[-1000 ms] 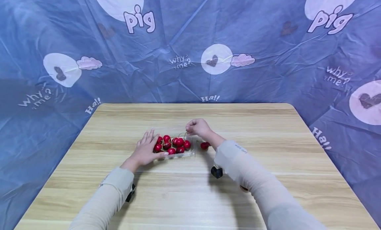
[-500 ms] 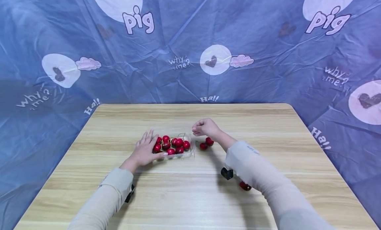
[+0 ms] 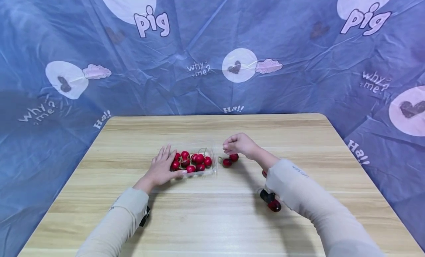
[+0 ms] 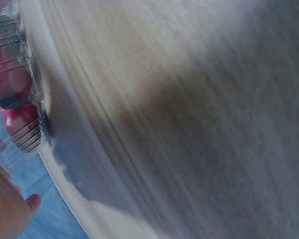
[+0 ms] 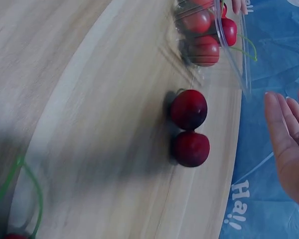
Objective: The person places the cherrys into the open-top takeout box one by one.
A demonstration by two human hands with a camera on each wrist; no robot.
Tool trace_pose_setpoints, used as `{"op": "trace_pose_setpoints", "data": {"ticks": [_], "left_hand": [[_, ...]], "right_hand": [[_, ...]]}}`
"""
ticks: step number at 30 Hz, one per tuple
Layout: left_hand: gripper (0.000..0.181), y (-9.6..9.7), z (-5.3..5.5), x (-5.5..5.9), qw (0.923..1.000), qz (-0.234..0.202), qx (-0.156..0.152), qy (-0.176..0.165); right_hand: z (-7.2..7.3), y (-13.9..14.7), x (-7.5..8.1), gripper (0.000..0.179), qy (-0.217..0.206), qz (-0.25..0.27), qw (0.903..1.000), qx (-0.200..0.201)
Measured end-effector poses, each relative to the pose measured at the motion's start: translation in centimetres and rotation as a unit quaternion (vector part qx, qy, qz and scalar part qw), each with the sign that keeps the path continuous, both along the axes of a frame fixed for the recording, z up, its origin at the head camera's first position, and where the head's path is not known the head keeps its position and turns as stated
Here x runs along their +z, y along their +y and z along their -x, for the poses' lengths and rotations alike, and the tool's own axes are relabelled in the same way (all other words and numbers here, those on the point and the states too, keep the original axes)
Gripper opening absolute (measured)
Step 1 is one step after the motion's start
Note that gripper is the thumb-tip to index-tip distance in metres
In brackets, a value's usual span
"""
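Observation:
A clear plastic box (image 3: 215,167) of red cherries (image 3: 200,158) stands mid-table in the head view. My left hand (image 3: 161,170) rests on its left end, fingers spread toward the far side and thumb along the near rim. To the right of the box, my right hand (image 3: 241,144) is raised with loosely bent fingers and holds nothing. Just below it on the table lie two loose cherries (image 3: 227,163), side by side. The right wrist view shows this pair as dark red cherries (image 5: 189,109), with the right hand (image 5: 292,149) off to one side.
Another cherry (image 3: 274,205) lies nearer the front, beside the black wrist camera (image 3: 267,196). A further cherry (image 3: 264,173) is mostly hidden by the right sleeve (image 3: 285,179). A blue printed cloth (image 3: 212,94) hangs behind the wooden table (image 3: 199,227).
My right hand has moved right, away from the box's right end to above the loose pair. More of the cherries beside the right arm shows now. My left hand has stayed on the box.

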State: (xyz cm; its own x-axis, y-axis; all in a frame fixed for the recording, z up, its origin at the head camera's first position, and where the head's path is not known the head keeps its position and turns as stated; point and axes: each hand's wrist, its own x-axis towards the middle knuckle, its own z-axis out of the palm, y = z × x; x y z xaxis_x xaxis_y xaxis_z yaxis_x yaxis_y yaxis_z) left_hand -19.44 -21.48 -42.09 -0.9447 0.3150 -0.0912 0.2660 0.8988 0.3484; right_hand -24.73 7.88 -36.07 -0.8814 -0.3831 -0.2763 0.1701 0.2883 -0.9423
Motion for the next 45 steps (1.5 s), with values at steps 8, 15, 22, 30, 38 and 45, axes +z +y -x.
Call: {"op": "trace_pose_setpoints", "data": {"ticks": [8, 15, 22, 30, 38, 45], "left_hand": [[0.095, -0.1, 0.0, -0.1, 1.0000, -0.001, 0.003, -0.002], [0.095, -0.1, 0.1, -0.2, 1.0000, 0.001, 0.005, 0.000], [0.096, -0.1, 0.1, -0.3, 1.0000, 0.001, 0.003, 0.004], [0.094, -0.1, 0.0, -0.2, 1.0000, 0.001, 0.001, 0.002], [0.095, -0.1, 0.0, -0.1, 1.0000, -0.007, -0.001, -0.002], [0.096, -0.1, -0.1, -0.2, 0.9999, -0.012, 0.001, 0.000]], "right_hand": [[-0.7, 1.5, -0.1, 0.027, -0.004, 0.009, 0.9998, 0.019], [-1.2, 2.7, -0.4, 0.024, -0.010, 0.024, 0.9996, 0.015], [-1.5, 3.9, -0.9, 0.027, -0.011, 0.033, 0.9994, 0.010], [-2.1, 5.4, -1.4, 0.023, -0.027, 0.047, 0.9985, -0.007], [-2.8, 7.4, -2.0, 0.025, -0.021, 0.071, 0.9972, -0.008], [-3.6, 9.1, -2.5, 0.027, -0.014, 0.048, 0.9985, -0.020]]}}
